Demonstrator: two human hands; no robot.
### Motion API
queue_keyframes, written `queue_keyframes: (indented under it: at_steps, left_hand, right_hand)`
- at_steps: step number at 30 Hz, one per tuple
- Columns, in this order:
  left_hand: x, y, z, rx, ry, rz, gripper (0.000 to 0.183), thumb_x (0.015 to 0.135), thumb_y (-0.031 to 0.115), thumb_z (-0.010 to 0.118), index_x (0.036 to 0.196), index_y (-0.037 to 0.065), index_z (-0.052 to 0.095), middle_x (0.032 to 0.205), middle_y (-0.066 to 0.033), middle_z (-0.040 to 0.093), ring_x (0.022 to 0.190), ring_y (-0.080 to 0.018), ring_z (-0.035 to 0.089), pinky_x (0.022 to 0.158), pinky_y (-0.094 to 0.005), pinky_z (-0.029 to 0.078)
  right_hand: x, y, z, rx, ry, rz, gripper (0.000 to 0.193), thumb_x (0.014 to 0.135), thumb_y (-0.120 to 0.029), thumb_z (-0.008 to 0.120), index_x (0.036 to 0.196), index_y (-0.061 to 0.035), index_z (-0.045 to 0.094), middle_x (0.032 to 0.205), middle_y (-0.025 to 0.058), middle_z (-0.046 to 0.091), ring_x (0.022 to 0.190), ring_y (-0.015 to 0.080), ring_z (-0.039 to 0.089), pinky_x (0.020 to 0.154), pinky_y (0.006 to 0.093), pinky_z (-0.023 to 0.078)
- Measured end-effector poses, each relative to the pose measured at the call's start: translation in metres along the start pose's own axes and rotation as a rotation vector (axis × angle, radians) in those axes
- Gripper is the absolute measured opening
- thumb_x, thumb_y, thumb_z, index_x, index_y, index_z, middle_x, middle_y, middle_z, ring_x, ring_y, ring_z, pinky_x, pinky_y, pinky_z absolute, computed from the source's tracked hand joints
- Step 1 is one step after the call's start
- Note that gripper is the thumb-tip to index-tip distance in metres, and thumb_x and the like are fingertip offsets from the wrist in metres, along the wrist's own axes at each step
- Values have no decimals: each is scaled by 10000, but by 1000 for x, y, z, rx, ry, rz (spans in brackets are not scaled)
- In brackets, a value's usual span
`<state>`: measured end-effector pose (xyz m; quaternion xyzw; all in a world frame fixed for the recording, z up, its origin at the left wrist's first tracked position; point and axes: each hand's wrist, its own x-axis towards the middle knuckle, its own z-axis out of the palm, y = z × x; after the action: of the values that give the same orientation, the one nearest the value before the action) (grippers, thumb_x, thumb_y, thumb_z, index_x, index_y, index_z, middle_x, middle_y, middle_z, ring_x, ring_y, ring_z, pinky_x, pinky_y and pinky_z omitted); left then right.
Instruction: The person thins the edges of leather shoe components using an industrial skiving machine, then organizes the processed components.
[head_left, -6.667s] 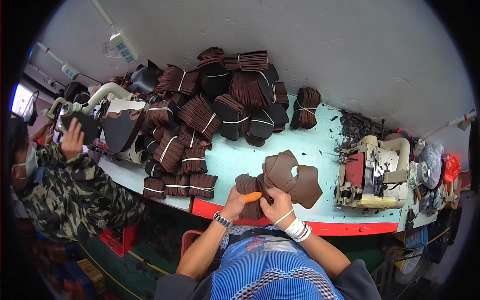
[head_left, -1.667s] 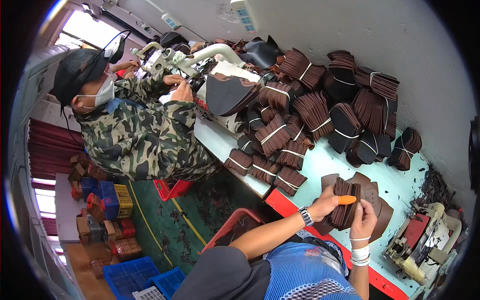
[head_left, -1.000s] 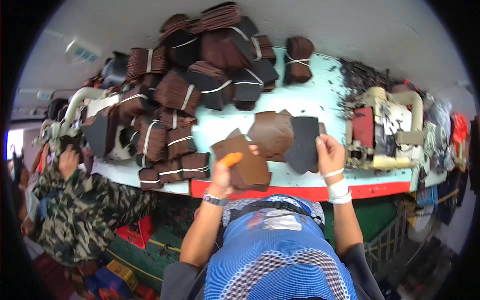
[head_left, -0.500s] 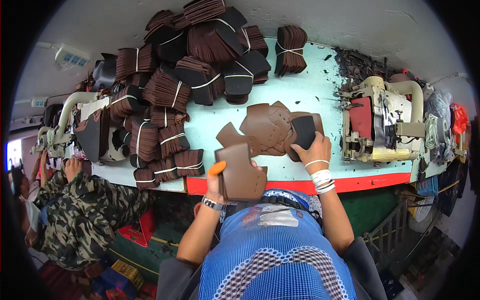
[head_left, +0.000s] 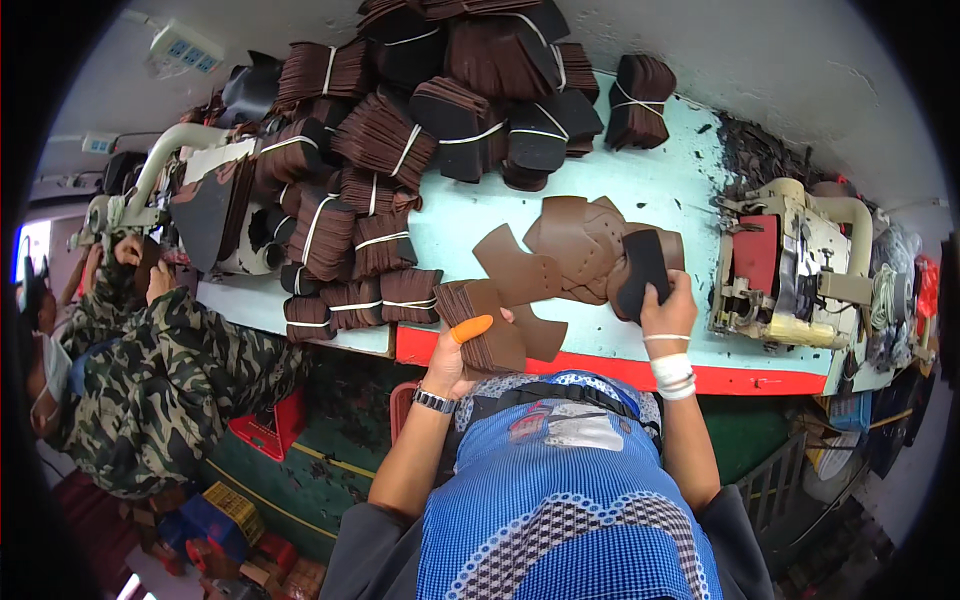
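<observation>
My left hand [head_left: 448, 352], an orange finger cot on its thumb, grips a fanned stack of brown leather pieces [head_left: 497, 318] at the table's front edge. The layered edges of the stack face left. My right hand [head_left: 668, 312] pinches the lower part of a black-faced leather piece [head_left: 643, 272] between thumb and fingers. This piece stands over the right end of a loose pile of brown leather pieces [head_left: 572, 240], several with small punched holes. Most of my left fingers are hidden behind the stack.
Bundles of leather pieces [head_left: 385, 140] tied with white bands are heaped at the table's left and back. A machine [head_left: 785, 262] stands on the right, another [head_left: 150, 190] on the left. A co-worker in camouflage sleeves [head_left: 165, 385] sits at left. Dark scraps [head_left: 765, 160] lie back right.
The view has shifted, so the table sits further right. The stack in my left hand is now turned and fanned, its edges showing. My right hand keeps its pinch on the black-faced piece.
</observation>
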<state>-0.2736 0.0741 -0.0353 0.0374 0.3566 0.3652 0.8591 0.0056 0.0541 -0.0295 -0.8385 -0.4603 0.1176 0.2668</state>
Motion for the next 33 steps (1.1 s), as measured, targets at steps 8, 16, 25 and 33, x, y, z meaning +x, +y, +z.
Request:
queue_keyframes:
  at_steps: [8,16,25,33]
  left_hand:
    - [10,-6,-13,110,-21,110,395,928,367,448,1059,5,533,970,-91,593,887,-183,598,760,-320,502]
    - [6,4,27,205,62,251,263,880,136,521,1104,-2,522,1012,-105,601,923,-195,610,801,-336,516]
    - [15,6,43,203,-26,172,316,868,166,551,1127,-3,489,1017,-125,591,891,-194,619,743,-337,544]
    - [24,3,42,137,-62,139,279,914,275,516,1089,62,474,901,-53,570,782,-126,587,661,-294,524]
  right_hand:
    - [10,-61,40,57,-178,-723,220,697,-158,691,837,-6,616,903,154,532,864,316,511,750,384,437]
    - [-38,-112,4,567,-886,6,437,753,-277,691,1037,47,613,753,142,609,624,197,606,605,286,490]
    - [-26,-95,-17,530,-726,-172,218,771,-128,619,916,34,640,727,148,603,641,268,599,621,339,474]
    - [18,-14,-24,-232,209,-472,339,658,53,604,992,2,633,846,142,513,765,287,516,702,389,435]
